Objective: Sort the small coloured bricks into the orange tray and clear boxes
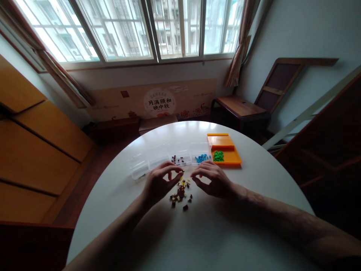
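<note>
Between thumb and index fingertip, my left hand (162,180) pinches a small dark brown brick (183,171). My right hand (212,178) is a short way to its right, thumb and forefinger brought together in a pinch. Whether a tiny piece sits in those fingertips is too small to make out. Below both hands lies a loose pile of small dark brown and yellow bricks (180,193) on the white table. A clear plastic box (150,161) with compartments stands just beyond my hands. Dark brown pieces (178,159) and blue pieces (201,158) lie in two of its compartments.
Right of the clear box is an orange tray (232,159) holding green pieces (218,156). All of this stands on a round white table (118,210). Past its far edge are a wooden chair (242,107), a printed banner (126,99) and a window.
</note>
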The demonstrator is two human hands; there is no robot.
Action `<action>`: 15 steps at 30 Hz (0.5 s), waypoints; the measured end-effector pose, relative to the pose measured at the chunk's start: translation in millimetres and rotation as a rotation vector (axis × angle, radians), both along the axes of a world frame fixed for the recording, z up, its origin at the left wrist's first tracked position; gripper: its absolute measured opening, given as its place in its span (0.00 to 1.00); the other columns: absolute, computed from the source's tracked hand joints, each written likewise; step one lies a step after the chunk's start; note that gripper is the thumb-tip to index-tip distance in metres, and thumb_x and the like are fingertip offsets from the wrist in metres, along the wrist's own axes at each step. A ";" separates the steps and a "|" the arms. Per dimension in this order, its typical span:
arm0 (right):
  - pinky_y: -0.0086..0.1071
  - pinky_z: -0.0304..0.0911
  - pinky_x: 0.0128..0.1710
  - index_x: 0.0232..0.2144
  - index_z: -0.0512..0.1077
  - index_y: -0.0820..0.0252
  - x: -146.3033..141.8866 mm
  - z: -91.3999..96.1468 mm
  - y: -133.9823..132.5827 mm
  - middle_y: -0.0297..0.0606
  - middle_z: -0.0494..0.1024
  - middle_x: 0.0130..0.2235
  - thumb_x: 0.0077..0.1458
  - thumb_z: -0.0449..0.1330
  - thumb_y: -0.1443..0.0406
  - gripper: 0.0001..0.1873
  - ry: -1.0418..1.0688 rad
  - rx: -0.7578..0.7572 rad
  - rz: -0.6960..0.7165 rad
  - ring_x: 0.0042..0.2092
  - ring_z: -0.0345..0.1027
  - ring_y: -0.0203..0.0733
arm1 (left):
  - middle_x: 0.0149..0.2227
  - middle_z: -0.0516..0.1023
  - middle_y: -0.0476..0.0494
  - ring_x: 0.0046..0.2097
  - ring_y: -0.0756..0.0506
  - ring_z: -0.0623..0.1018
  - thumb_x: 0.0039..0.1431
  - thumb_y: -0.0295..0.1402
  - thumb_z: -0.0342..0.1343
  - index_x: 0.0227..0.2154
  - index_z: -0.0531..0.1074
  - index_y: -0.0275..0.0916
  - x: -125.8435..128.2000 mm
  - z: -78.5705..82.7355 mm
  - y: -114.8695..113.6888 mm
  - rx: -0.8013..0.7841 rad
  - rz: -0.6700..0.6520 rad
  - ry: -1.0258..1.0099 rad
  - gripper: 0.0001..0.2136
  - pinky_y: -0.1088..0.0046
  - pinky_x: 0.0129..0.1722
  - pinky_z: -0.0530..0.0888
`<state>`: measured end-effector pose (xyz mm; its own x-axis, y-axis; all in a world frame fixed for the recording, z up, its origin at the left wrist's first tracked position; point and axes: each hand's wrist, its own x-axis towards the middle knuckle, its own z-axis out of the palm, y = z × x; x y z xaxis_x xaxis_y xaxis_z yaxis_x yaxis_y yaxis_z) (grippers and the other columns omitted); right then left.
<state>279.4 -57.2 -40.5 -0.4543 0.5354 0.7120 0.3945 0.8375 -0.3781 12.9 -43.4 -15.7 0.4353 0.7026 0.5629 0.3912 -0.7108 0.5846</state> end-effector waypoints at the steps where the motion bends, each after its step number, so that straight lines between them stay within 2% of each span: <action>1: 0.41 0.68 0.48 0.43 0.77 0.53 -0.5 0.1 -0.2 0.35 0.86 0.39 0.69 0.63 0.69 0.05 0.001 -0.004 0.002 0.37 0.78 0.42 | 0.41 0.83 0.43 0.31 0.52 0.76 0.69 0.33 0.67 0.42 0.85 0.41 -2.2 1.3 3.6 0.016 0.059 -0.007 0.04 0.75 0.31 0.76; 5: 0.42 0.68 0.48 0.42 0.76 0.53 -2.4 1.8 -1.3 0.34 0.86 0.39 0.67 0.63 0.70 0.06 -0.005 -0.007 0.034 0.38 0.78 0.42 | 0.40 0.84 0.44 0.28 0.52 0.74 0.70 0.36 0.67 0.41 0.86 0.40 -7.9 4.1 17.1 0.072 0.296 0.004 0.06 0.76 0.29 0.73; 7: 0.42 0.68 0.48 0.42 0.76 0.53 -2.4 2.4 -1.7 0.34 0.86 0.38 0.66 0.63 0.71 0.07 -0.013 -0.007 0.046 0.39 0.78 0.42 | 0.41 0.84 0.44 0.28 0.52 0.74 0.70 0.38 0.66 0.43 0.86 0.41 -9.5 2.9 20.8 0.082 0.358 0.044 0.08 0.76 0.29 0.73; 11: 0.41 0.68 0.48 0.42 0.76 0.54 0.3 0.5 -0.9 0.34 0.85 0.38 0.65 0.63 0.71 0.07 -0.021 -0.003 0.036 0.38 0.78 0.42 | 0.41 0.85 0.44 0.28 0.52 0.74 0.71 0.39 0.65 0.45 0.86 0.42 -16.2 0.0 22.3 0.087 0.358 0.127 0.08 0.75 0.30 0.74; 15: 0.41 0.68 0.48 0.42 0.76 0.54 2.4 -2.5 0.7 0.35 0.85 0.38 0.65 0.63 0.71 0.07 -0.032 -0.008 0.030 0.39 0.78 0.43 | 0.41 0.85 0.45 0.29 0.52 0.75 0.71 0.39 0.65 0.41 0.86 0.42 -28.8 5.0 22.4 0.050 0.260 0.151 0.08 0.75 0.31 0.74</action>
